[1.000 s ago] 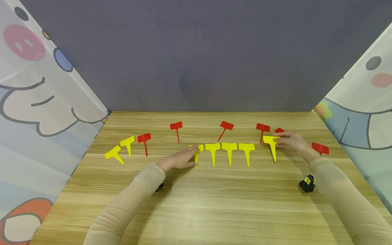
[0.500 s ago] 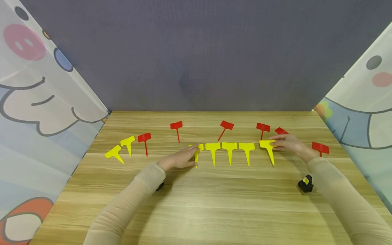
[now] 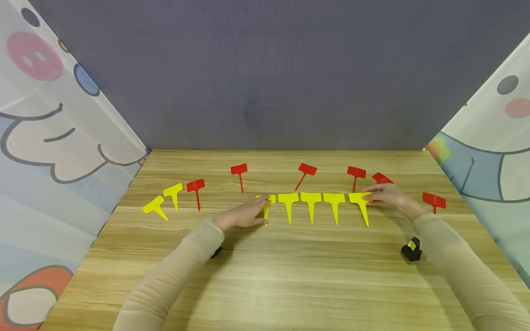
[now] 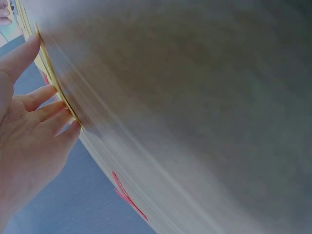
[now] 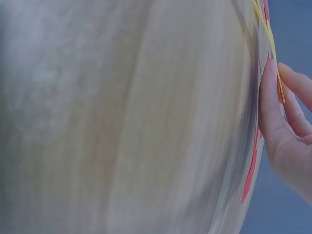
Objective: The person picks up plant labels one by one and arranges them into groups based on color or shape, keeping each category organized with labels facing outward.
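Observation:
Yellow T-shaped plant labels lie in a row across the middle of the table, heads away from me and points toward me. My left hand (image 3: 244, 214) rests on the leftmost yellow label (image 3: 271, 199) of the row, thumb at its point and fingers on its head, covering part of it. Three more yellow labels, including one in the middle (image 3: 311, 197), continue the row rightward. At the right end, my right hand (image 3: 387, 197) pinches another yellow label (image 3: 359, 197) by the head's right corner. In the right wrist view this label (image 5: 273, 48) sits between thumb and fingers, tilted off the table.
Several red plant labels lie scattered behind the row, one (image 3: 307, 169) near the middle and another (image 3: 434, 200) at far right. Two loose yellow labels (image 3: 154, 206) lie at left beside a red label (image 3: 195, 185). A grey panel (image 3: 265, 82) stands behind the wooden table (image 3: 290, 276).
My right hand has brought its yellow label left and toward me, up to the right end of the row. The left hand has stayed on its label.

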`<state>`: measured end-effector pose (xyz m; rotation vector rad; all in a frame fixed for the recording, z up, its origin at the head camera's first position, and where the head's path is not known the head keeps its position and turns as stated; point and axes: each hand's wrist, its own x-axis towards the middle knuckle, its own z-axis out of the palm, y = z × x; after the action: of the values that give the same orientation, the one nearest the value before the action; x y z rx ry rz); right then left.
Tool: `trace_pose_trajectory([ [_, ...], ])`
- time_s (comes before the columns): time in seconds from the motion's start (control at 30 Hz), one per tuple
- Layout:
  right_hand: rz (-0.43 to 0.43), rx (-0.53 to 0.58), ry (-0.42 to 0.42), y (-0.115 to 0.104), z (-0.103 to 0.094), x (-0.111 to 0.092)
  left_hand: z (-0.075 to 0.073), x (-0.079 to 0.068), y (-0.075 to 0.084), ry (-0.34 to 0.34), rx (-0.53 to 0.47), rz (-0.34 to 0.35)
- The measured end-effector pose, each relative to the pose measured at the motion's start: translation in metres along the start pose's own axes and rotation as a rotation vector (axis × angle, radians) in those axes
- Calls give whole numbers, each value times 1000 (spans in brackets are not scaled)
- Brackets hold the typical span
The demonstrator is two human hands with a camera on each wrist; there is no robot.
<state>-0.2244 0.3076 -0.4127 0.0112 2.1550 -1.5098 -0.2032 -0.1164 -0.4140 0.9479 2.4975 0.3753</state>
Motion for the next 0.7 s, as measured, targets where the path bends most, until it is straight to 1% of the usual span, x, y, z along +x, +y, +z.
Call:
trace_pose_trajectory([
  [0.23, 15, 11, -6, 0, 3, 2, 2, 1, -2, 16, 0, 15],
  [0.47, 12, -10, -20, 1, 5, 3, 3, 1, -2, 15, 1, 12],
  [0.57, 12, -17, -9, 1, 6, 4, 3, 1, -2, 11, -3, 8],
  [0.7, 12, -64, 24, 1, 9, 5, 3, 2, -1, 10, -6, 3],
])
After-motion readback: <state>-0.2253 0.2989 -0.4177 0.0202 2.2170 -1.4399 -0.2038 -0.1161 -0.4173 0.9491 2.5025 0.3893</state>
